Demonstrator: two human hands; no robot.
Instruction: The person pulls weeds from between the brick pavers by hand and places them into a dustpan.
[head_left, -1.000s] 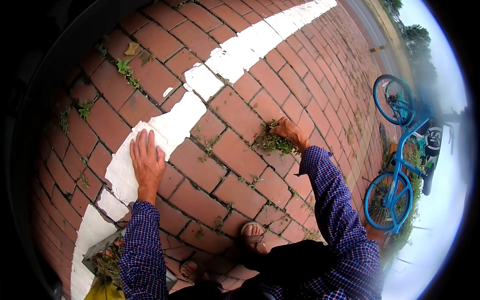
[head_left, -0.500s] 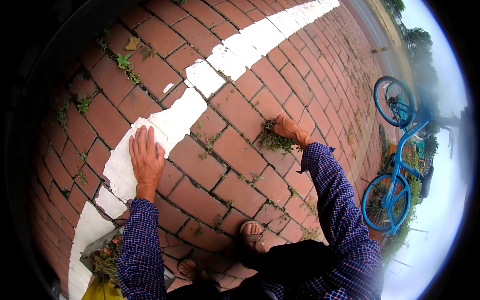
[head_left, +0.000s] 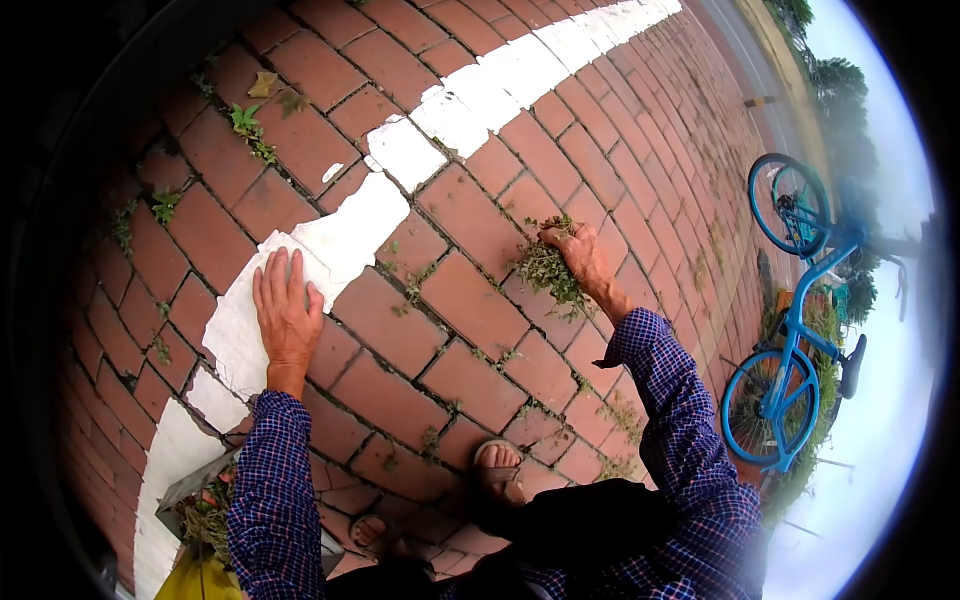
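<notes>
My right hand [head_left: 580,258] is closed around a clump of green weeds [head_left: 548,272], whose leafy stems hang out on both sides of the fingers over the red brick paving [head_left: 478,300]. To the left, my left hand [head_left: 288,308] lies with fingers stretched out on the worn white painted line [head_left: 350,235]. Nothing is in that hand. Small weeds [head_left: 415,285] grow in the brick joints between the two hands.
At lower left, beside my left sleeve, stands a container [head_left: 190,490] with pulled plants in it and something yellow [head_left: 200,578] below. A blue bicycle [head_left: 800,320] is at the right. More weeds [head_left: 250,130] and dry leaves [head_left: 263,84] lie at upper left.
My right hand has turned and shifted slightly up with the weed clump, which now shows more fully. The left hand stays on the white line.
</notes>
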